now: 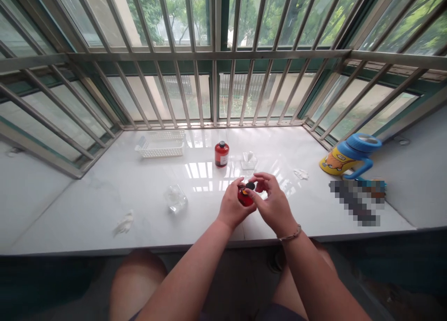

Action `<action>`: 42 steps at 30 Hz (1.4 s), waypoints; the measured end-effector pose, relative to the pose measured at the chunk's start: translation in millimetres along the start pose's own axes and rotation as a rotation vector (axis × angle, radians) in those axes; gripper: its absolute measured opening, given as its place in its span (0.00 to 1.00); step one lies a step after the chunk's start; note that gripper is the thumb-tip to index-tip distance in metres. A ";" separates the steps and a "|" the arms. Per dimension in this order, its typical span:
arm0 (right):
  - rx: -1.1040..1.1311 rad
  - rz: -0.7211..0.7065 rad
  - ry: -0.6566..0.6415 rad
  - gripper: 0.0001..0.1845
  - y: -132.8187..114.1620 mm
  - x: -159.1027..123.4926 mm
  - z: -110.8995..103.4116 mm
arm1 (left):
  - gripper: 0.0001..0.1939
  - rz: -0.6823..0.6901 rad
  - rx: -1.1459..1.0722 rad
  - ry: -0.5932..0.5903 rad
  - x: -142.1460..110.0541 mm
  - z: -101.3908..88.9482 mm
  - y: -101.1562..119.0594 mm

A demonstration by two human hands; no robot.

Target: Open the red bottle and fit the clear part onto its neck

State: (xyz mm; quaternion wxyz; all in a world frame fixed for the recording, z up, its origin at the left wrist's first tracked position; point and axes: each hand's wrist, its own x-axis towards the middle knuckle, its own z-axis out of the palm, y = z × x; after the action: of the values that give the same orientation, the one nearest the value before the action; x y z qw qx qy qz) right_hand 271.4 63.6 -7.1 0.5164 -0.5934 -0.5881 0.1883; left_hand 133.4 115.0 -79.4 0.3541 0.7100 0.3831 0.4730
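My left hand [233, 204] is wrapped round a small red bottle [245, 196] held just above the white marble sill [104, 195]. My right hand [270, 200] pinches at the bottle's dark top [250, 186] with thumb and fingers; a thin bracelet sits on that wrist. A second, brown-red bottle with a red cap [221, 153] stands upright on the sill behind my hands.
A white plastic basket [160, 146] lies at the back left. A small clear container [176, 197], crumpled white tissues [125, 224], a small clear box [248, 160] and a yellow cup with a blue lid [349, 155] rest on the sill. Metal window bars close the far side.
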 end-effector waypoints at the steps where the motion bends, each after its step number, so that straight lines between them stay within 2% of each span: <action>1: -0.003 0.008 0.054 0.24 2.0 0.5 -4.2 | 0.45 0.003 0.000 -0.004 -0.1 -0.3 0.4; 3: -0.071 0.056 0.158 0.25 14.3 -0.4 -13.7 | 0.44 0.006 0.002 -0.009 -0.4 -0.9 1.7; 5: -0.229 0.116 0.197 0.24 39.9 -4.7 -24.1 | 0.41 0.017 0.002 -0.010 -0.7 -1.6 3.1; 8: -0.527 0.080 0.141 0.20 96.2 -17.3 -37.9 | 0.32 0.051 0.003 -0.007 -1.1 -2.2 4.6; 11: -0.685 0.062 0.092 0.18 147.8 -33.5 -44.7 | 0.30 0.064 0.011 -0.003 -1.2 -2.6 5.1; 14: -0.770 0.081 0.141 0.20 171.3 -45.4 -44.1 | 0.30 0.063 0.012 -0.003 -1.1 -3.3 5.2; 18: -0.825 0.093 0.194 0.28 168.0 -48.7 -39.0 | 0.30 0.080 0.010 -0.001 -0.7 -4.3 5.0; 21: -0.825 0.126 0.205 0.27 161.1 -46.9 -35.7 | 0.29 0.089 0.028 0.001 -0.3 -4.4 4.8; 25: -0.871 0.213 0.157 0.26 155.5 -44.4 -31.0 | 0.29 0.110 0.051 0.010 0.1 -4.5 5.4; 29: -0.898 0.262 0.142 0.26 152.6 -42.7 -27.3 | 0.28 0.137 0.119 -0.038 2.0 -7.5 6.0; 31: -0.899 0.269 0.141 0.27 152.5 -42.3 -26.7 | 0.33 0.152 0.176 -0.073 3.5 -10.9 6.7; 35: -0.899 0.259 0.148 0.29 154.4 -42.3 -26.8 | 0.61 0.185 0.289 -0.138 3.9 -26.1 15.5; 36: -0.898 0.256 0.153 0.30 154.9 -42.4 -26.8 | 0.64 0.201 0.308 -0.147 2.9 -32.7 20.0; 37: -0.896 0.253 0.158 0.30 155.4 -42.5 -26.9 | 0.62 0.219 0.331 -0.148 1.4 -40.7 25.1; 38: -0.895 0.251 0.162 0.30 155.7 -42.7 -26.9 | 0.57 0.236 0.365 -0.135 -0.2 -50.2 30.7; 40: -0.891 0.245 0.165 0.30 155.7 -42.9 -27.0 | 0.38 0.246 0.476 -0.068 -3.1 -74.2 41.2; 42: -0.881 0.238 0.166 0.30 155.3 -43.1 -27.5 | 0.21 0.195 0.639 0.032 -3.5 -104.5 48.0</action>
State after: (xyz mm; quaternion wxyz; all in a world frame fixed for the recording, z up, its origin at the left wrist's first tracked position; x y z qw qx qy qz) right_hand 362.2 49.3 -142.3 0.2349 -0.8327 -0.4965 -0.0697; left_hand 44.0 104.7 -7.8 0.0607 0.8110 0.4480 0.3714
